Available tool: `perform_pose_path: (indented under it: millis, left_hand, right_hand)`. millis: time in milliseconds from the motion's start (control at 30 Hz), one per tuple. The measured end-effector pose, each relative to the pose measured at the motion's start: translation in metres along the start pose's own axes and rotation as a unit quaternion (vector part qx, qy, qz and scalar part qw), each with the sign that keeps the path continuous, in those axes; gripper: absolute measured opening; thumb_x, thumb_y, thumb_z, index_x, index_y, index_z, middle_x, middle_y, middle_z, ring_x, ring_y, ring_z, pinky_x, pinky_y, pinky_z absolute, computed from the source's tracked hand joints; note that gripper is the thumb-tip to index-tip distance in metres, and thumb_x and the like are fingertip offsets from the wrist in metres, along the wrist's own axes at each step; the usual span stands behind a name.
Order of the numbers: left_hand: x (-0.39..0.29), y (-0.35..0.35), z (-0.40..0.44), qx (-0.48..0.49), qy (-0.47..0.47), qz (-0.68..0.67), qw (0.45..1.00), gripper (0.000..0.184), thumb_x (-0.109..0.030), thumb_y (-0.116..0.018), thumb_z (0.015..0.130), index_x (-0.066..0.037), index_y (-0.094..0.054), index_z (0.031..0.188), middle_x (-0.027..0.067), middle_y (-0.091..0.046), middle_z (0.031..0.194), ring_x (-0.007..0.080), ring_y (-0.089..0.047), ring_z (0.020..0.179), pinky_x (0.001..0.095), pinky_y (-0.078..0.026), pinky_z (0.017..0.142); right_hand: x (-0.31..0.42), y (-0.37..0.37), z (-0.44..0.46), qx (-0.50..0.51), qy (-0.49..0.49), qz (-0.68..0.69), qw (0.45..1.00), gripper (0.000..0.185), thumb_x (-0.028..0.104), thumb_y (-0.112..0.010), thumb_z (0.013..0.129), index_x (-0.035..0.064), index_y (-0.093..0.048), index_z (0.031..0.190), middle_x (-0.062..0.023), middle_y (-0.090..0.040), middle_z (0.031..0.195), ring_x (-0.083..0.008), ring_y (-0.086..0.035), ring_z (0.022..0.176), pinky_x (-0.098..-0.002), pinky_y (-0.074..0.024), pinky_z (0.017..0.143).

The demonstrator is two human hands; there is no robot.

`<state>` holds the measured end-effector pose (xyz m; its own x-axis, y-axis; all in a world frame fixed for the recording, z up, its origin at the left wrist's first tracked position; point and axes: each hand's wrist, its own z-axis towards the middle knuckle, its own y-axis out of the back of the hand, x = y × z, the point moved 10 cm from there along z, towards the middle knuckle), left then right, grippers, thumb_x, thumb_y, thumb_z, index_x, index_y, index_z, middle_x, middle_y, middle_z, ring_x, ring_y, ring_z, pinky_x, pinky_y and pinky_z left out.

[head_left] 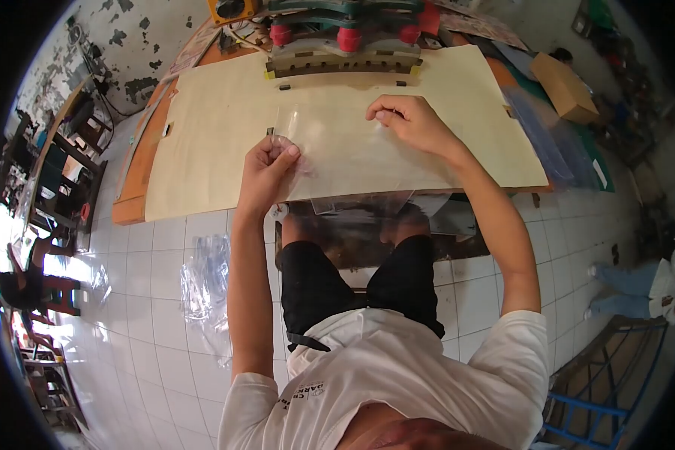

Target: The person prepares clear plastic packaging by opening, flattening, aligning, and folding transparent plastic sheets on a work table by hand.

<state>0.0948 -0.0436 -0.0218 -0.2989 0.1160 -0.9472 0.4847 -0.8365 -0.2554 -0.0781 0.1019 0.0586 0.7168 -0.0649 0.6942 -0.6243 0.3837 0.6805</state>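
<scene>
A clear plastic sheet or bag (345, 161) lies over the front part of the cream-covered table (210, 135), its lower edge hanging past the table's front. My left hand (270, 169) pinches its left side between thumb and fingers. Above its upper right part is my right hand (409, 124), fingers curled and thumb close to the index finger; whether it grips the film is too small to tell. Beyond both hands, at the table's back, stands a green and grey machine (345, 37) with red knobs.
Clear plastic (206, 277) lies on the tiled floor at left. A cardboard box (564, 86) and more plastic film (551, 142) are at the table's right. One person (645, 285) stands at far right, another (26, 281) is at far left. A blue metal frame (600, 409) is lower right.
</scene>
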Motion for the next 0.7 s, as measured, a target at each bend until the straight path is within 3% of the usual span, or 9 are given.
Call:
perform_pose_path:
  millis: [100,167,267,300,500,633,700]
  left_hand:
    - [-0.004,0.001,-0.001,-0.044,-0.029,0.034,0.998,0.01,-0.008,-0.066,0.092,-0.001,-0.059,0.09,0.0008,-0.062,0.077,0.0066,-0.057,0.068,0.0208,-0.048,0.062]
    - [-0.004,0.003,-0.001,-0.06,-0.036,0.037,0.997,0.01,-0.008,-0.066,0.092,-0.001,-0.059,0.09,0.0005,-0.061,0.076,0.006,-0.056,0.066,0.0201,-0.047,0.06]
    - [-0.004,0.008,-0.004,-0.088,-0.032,0.053,0.994,0.011,-0.008,-0.066,0.092,-0.001,-0.059,0.088,-0.0003,-0.06,0.074,0.0047,-0.054,0.063,0.0187,-0.043,0.055]
    - [-0.004,0.009,-0.005,-0.1,-0.023,0.063,0.993,0.011,-0.009,-0.066,0.092,-0.002,-0.059,0.087,-0.0008,-0.06,0.073,0.004,-0.052,0.061,0.0179,-0.041,0.053]
    - [-0.006,0.013,-0.007,-0.145,-0.019,0.054,0.988,0.012,-0.009,-0.066,0.091,-0.002,-0.059,0.085,-0.0027,-0.056,0.068,0.0028,-0.048,0.058,0.0175,-0.037,0.05]
    - [-0.005,0.012,-0.008,-0.15,-0.017,0.053,0.987,0.012,-0.009,-0.066,0.091,-0.001,-0.059,0.085,-0.0022,-0.057,0.069,0.0031,-0.049,0.058,0.0176,-0.038,0.05]
    - [-0.006,0.013,-0.009,-0.159,-0.023,0.089,0.983,0.011,-0.008,-0.065,0.091,-0.001,-0.059,0.085,-0.001,-0.059,0.07,0.0038,-0.05,0.058,0.0179,-0.039,0.051]
  right_hand:
    - [-0.002,0.0,-0.01,-0.034,-0.009,-0.016,0.999,0.016,0.005,-0.058,0.09,0.0038,-0.066,0.104,-0.0056,-0.065,0.091,-0.0147,-0.058,0.086,-0.0278,-0.0464,0.078]
    - [0.043,0.013,-0.038,-0.197,0.186,-0.197,0.942,0.024,0.008,-0.064,0.085,0.0062,-0.066,0.109,-0.0091,-0.064,0.103,-0.0252,-0.059,0.096,-0.0345,-0.0475,0.084]
    - [0.062,-0.006,-0.063,-0.163,0.227,-0.244,0.929,0.031,0.011,-0.067,0.082,0.0074,-0.066,0.112,-0.0102,-0.062,0.113,-0.0321,-0.056,0.106,-0.0414,-0.0446,0.092]
    - [0.067,-0.008,-0.069,-0.181,0.207,-0.265,0.924,0.03,0.015,-0.069,0.082,0.0073,-0.067,0.111,-0.0062,-0.062,0.108,-0.0285,-0.055,0.109,-0.0467,-0.04,0.099]
    - [0.057,-0.021,-0.096,-0.185,0.127,-0.325,0.919,0.036,0.015,-0.071,0.081,0.0086,-0.064,0.115,-0.0061,-0.061,0.105,-0.0278,-0.052,0.118,-0.0541,-0.0302,0.108]
    - [0.05,-0.026,-0.095,-0.194,0.12,-0.326,0.917,0.035,0.016,-0.071,0.08,0.0088,-0.065,0.114,-0.0064,-0.061,0.105,-0.0277,-0.054,0.111,-0.0499,-0.0335,0.105]
    - [0.036,-0.024,-0.09,-0.167,0.103,-0.25,0.948,0.03,0.013,-0.072,0.079,0.0081,-0.067,0.108,-0.0067,-0.061,0.096,-0.0262,-0.057,0.099,-0.0442,-0.0376,0.098]
